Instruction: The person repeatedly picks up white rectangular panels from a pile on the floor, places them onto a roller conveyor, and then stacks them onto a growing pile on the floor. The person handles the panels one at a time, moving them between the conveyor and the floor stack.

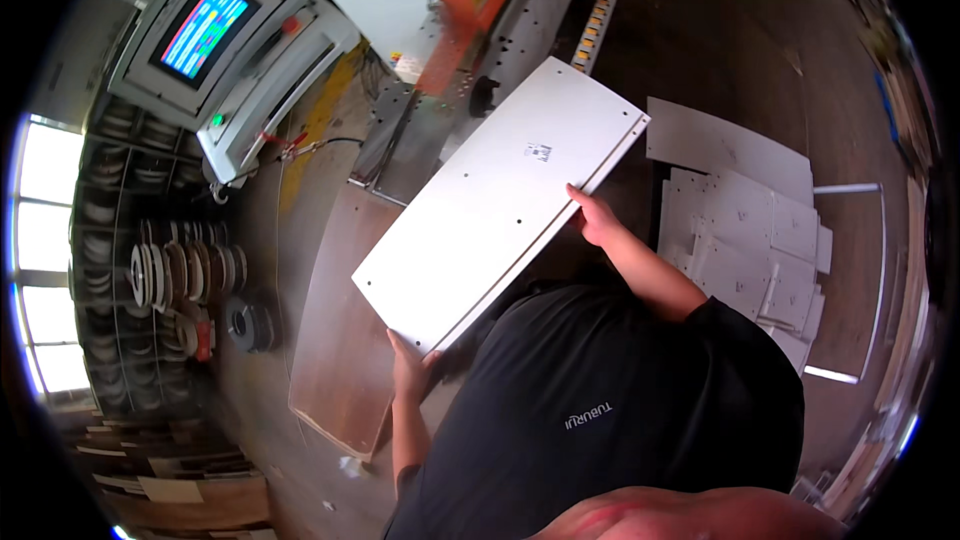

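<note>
A long white panel [490, 205] with several drilled holes and a groove along its near edge slants across the middle of the view. At its lower left end, my left hand [410, 365] grips the corner, with the thumb on the edge. My right hand [592, 215] holds the near long edge farther up, thumb on top and the other fingers hidden beneath. A small printed label [537, 152] lies on the panel's upper face. Under and beyond the panel is the metal bed [400, 145] of a machine with an orange guard [465, 35].
A control console [215, 30] with a lit screen stands at the upper left. Stacked white panels [735, 230] sit to my right. A brown board [340, 330] lies at the left, near a rack of edging rolls [185, 275] and a dark coil [250, 323] on the floor.
</note>
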Demonstrator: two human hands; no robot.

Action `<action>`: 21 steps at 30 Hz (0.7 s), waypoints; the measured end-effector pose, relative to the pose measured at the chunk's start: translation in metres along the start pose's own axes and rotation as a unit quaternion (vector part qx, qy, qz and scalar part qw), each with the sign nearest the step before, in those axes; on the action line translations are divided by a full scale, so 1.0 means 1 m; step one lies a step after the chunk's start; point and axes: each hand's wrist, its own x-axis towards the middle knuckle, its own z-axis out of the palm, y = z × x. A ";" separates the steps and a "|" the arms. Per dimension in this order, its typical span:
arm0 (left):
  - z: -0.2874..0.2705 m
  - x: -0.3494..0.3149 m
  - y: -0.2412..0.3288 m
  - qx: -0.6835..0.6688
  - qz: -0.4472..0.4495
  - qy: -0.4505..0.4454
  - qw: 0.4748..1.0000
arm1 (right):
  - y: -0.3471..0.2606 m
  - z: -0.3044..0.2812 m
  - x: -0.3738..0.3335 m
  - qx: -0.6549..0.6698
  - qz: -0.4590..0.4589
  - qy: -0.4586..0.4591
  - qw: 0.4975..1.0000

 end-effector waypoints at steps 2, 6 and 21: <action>-0.010 -0.010 -0.006 0.030 -0.080 -0.013 0.996 | 0.001 0.028 0.013 -0.059 0.034 -0.026 0.997; -0.028 -0.011 0.022 0.076 -0.162 0.013 0.984 | -0.006 0.072 0.038 -0.249 0.085 -0.081 0.961; 0.092 0.175 0.167 0.220 0.276 0.075 0.933 | 0.030 -0.052 -0.010 -0.381 0.041 -0.077 0.921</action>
